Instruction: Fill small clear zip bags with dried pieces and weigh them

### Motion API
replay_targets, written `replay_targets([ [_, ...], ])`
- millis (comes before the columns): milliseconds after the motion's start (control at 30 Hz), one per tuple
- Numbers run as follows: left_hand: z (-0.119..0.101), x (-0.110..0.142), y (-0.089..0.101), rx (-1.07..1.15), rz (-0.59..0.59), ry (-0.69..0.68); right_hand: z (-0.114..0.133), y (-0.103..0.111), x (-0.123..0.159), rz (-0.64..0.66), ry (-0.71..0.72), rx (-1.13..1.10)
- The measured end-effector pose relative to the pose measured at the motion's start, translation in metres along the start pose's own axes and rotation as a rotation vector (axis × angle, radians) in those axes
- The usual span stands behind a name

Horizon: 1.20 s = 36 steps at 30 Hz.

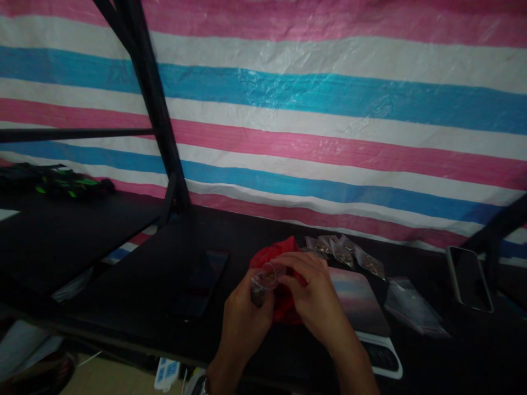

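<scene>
Over the black worktop (156, 280), before pink-white-blue striped plastic sheeting (329, 131): left hand (246, 315) curled round small clear plastic bag (258, 293), right hand (315, 288) pinching clear round plastic cup (269, 276).

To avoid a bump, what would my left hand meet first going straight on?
Probably the red plastic, just past the small bag your left hand holds; depth is unclear.

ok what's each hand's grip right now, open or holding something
Left hand: closed, holding a small clear bag.
Right hand: closed, fingers holding a clear round-mouthed container at the bag.
</scene>
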<state>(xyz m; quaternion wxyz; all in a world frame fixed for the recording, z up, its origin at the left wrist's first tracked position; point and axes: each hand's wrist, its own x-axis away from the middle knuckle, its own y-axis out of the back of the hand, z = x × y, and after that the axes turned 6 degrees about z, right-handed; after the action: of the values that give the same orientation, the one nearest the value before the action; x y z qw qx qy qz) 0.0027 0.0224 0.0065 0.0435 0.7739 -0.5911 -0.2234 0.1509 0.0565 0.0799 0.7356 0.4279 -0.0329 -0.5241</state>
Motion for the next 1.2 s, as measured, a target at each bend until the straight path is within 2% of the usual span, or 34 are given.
replay_targets([
  [167,0.004,-0.001,0.0,0.043,-0.029,0.023,-0.009,0.005,0.002,-0.029,-0.086,-0.099],
  [333,-0.002,-0.001,0.001,0.032,-0.208,-0.03,-0.029,0.014,0.007,-0.056,-0.163,-0.013],
  [467,-0.01,0.002,-0.004,0.107,-0.29,-0.087,-0.036,0.001,0.005,-0.005,-0.241,0.085],
  [567,-0.013,0.006,-0.013,0.184,-0.264,-0.103,-0.03,-0.002,0.003,-0.031,-0.203,-0.001],
  [633,-0.013,0.009,-0.021,0.231,-0.238,-0.068,-0.021,0.006,0.004,-0.057,-0.166,-0.116],
  [700,-0.013,0.012,-0.028,0.289,-0.211,-0.02,-0.01,0.018,0.009,0.01,-0.16,-0.246],
  [800,-0.016,0.015,-0.036,0.358,-0.179,0.021,-0.001,0.032,0.016,0.151,-0.238,-0.354],
  [867,-0.019,0.017,-0.04,0.358,-0.133,0.021,-0.002,0.039,0.021,0.147,-0.289,-0.367],
  [1000,-0.022,0.023,-0.05,0.337,0.028,0.014,-0.019,0.058,0.033,0.092,-0.288,-0.377],
  [1067,-0.021,0.025,-0.055,0.309,0.056,-0.007,-0.033,0.071,0.042,0.068,-0.327,-0.431],
  [1200,-0.019,0.022,-0.062,0.215,-0.057,-0.141,-0.069,0.093,0.059,-0.058,-0.519,-0.513],
])
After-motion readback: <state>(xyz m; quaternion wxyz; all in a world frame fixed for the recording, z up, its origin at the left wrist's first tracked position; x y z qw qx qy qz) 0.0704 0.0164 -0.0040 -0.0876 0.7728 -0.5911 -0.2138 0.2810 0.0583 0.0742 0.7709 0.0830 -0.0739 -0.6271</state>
